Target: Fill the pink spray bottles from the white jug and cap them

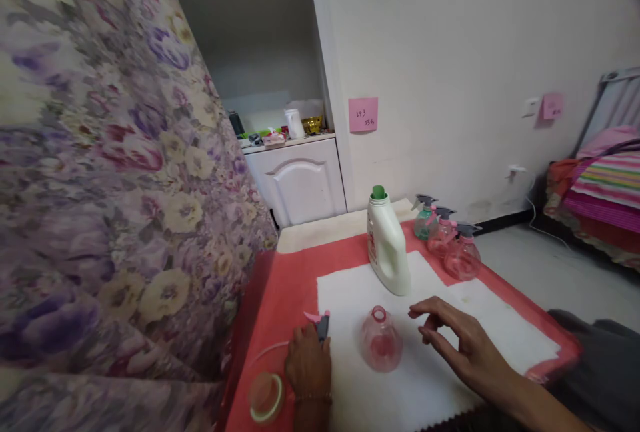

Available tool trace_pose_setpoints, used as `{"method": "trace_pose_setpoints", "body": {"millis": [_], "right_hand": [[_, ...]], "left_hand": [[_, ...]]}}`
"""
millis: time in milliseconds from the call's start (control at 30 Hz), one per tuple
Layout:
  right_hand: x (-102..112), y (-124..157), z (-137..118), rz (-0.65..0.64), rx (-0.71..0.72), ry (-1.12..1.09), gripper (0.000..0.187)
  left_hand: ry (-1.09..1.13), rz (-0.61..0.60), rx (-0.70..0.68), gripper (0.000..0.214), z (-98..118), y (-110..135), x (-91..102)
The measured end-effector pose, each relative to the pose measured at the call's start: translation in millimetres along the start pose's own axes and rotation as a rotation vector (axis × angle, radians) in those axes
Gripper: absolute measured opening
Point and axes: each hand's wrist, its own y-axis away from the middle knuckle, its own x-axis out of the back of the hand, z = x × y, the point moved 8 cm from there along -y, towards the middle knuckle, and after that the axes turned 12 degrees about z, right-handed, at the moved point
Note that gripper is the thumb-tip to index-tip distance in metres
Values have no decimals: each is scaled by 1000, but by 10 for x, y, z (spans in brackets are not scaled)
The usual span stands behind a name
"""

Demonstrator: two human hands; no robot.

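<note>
My left hand (pixel 307 367) is closed around a pink and grey spray head (pixel 320 323) at the near left of the white cloth (pixel 440 352). An open pink spray bottle (pixel 381 340) without its top stands on the cloth between my hands. My right hand (pixel 457 339) hovers just right of it, fingers spread and holding nothing. A white detergent jug with a green cap (pixel 386 242) stands upright behind the bottle.
Three capped spray bottles, one green (pixel 425 217) and two pink (pixel 463 252), stand at the far right of the red table cover (pixel 290 285). A pink ring-shaped lid (pixel 267 397) lies near left. Floral curtain (pixel 100 185) hangs left; a white cabinet (pixel 299 179) and bed (pixel 600 199) beyond.
</note>
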Motion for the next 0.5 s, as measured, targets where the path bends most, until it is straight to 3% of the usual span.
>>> {"method": "trace_pose_setpoints", "body": {"millis": [500], "right_hand": [[144, -25, 20, 39, -30, 43, 20]], "left_hand": [[66, 12, -10, 24, 17, 53, 11]]}}
